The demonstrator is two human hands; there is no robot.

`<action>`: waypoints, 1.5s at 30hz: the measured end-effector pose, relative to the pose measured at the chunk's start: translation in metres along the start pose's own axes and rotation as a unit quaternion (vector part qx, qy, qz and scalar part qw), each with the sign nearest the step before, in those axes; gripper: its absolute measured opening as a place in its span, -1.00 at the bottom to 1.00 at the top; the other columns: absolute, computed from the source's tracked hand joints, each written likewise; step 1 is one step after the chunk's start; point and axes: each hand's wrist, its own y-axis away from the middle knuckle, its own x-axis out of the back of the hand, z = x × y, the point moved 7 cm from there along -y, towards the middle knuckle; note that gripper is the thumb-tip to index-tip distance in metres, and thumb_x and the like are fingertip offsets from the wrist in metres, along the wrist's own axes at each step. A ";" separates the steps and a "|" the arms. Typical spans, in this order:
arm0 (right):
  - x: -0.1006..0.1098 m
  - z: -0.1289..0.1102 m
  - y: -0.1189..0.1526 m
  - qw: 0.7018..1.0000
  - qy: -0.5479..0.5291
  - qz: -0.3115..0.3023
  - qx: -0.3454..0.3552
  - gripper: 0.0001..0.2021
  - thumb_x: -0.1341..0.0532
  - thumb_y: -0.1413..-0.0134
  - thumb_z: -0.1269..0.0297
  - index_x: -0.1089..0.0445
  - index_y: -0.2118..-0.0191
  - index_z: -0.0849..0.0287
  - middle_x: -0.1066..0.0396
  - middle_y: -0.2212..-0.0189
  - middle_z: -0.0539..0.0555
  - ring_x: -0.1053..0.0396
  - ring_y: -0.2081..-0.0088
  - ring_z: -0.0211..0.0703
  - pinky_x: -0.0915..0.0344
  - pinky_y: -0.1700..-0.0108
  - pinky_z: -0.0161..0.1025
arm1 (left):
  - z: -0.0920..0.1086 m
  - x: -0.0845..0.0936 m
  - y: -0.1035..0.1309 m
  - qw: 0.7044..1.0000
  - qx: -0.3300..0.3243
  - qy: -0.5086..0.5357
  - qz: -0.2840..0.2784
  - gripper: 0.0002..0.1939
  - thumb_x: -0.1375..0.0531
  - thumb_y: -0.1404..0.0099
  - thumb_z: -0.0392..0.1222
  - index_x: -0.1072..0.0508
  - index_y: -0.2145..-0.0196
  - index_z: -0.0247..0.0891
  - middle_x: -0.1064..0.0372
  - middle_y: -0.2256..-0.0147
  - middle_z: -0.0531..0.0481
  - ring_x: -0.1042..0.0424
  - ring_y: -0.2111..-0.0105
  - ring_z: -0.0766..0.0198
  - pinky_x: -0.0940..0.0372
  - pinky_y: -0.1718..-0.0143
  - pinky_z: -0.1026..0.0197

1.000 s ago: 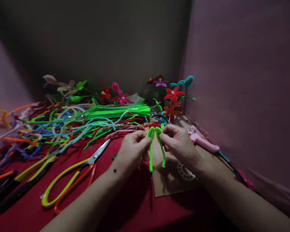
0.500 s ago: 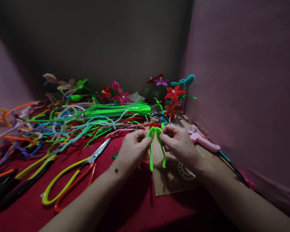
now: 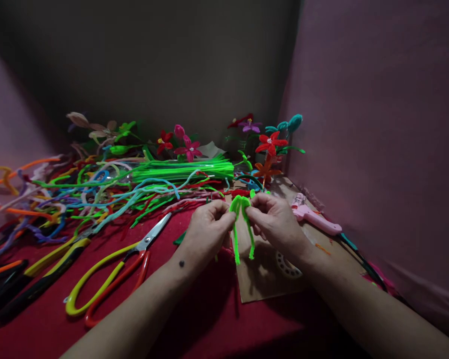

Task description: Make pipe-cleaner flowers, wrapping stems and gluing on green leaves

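We're pinching the bent green pipe cleaners (image 3: 236, 244) w/ both hands, thumb & fingertips closed: L hand (image 3: 208, 224) is gripping the L side, R hand (image 3: 276, 219) the R side. The rounded tops are meeting btwn our fingers, & two thin tails are hanging over the cardboard (image 3: 252, 291) (can't tell if they're joined). A white holed ring (image 3: 286, 267) is lying partly under our R forearm; the pink glue gun (image 3: 320, 221) is resting to the R. Scissors (image 3: 147, 243) & pliers (image 3: 52, 269) are lying L on the red table (image 3: 194, 319), w/ the green bundle (image 3: 183, 170) & fuzzy flowers (image 3: 271, 144) sitting behind.
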 end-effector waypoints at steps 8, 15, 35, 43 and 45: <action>-0.002 0.003 -0.001 1.000 -0.013 0.001 -0.010 -0.91 -0.13 0.08 0.39 -0.23 0.54 0.18 -0.16 0.75 -0.16 -0.12 0.74 -0.42 -0.05 0.69 -0.44 | 0.000 -0.001 0.002 1.000 0.002 0.012 -0.001 -0.82 -0.16 -0.06 -0.23 -0.25 0.63 -0.25 -0.13 0.75 0.19 -0.11 0.78 0.48 -0.02 0.73 0.40; -0.003 0.006 -0.001 0.999 -0.027 -0.002 -0.017 -0.93 -0.13 0.08 0.40 -0.24 0.52 0.18 -0.14 0.72 -0.16 -0.12 0.72 -0.42 -0.05 0.68 -0.44 | -0.001 -0.001 0.001 1.000 0.004 -0.001 -0.003 -0.82 -0.15 -0.07 -0.22 -0.24 0.61 -0.25 -0.14 0.75 0.19 -0.12 0.78 0.46 -0.02 0.73 0.39; -0.007 0.014 0.001 0.997 -0.078 0.015 -0.024 -0.94 -0.16 0.12 0.32 -0.27 0.51 0.17 -0.22 0.66 -0.08 -0.16 0.66 -0.36 -0.12 0.63 -0.40 | -0.003 -0.004 0.001 1.000 0.006 0.008 -0.013 -0.83 -0.14 -0.08 -0.22 -0.23 0.60 -0.24 -0.14 0.75 0.20 -0.11 0.78 0.46 -0.03 0.72 0.38; -0.008 0.012 0.002 0.996 -0.082 0.015 -0.026 -0.93 -0.15 0.12 0.33 -0.25 0.53 0.17 -0.20 0.67 -0.10 -0.16 0.66 -0.36 -0.13 0.64 -0.40 | -0.003 -0.005 0.002 1.000 0.000 0.011 -0.010 -0.82 -0.13 -0.09 -0.23 -0.22 0.61 -0.24 -0.13 0.73 0.19 -0.12 0.76 0.46 -0.01 0.71 0.37; -0.008 0.011 0.002 0.996 -0.081 0.015 -0.027 -0.92 -0.16 0.12 0.32 -0.24 0.53 0.17 -0.19 0.68 -0.10 -0.15 0.66 -0.37 -0.12 0.64 -0.40 | -0.003 -0.005 0.002 1.000 -0.003 0.009 -0.009 -0.83 -0.13 -0.08 -0.23 -0.23 0.61 -0.25 -0.15 0.72 0.18 -0.13 0.75 0.46 -0.01 0.70 0.37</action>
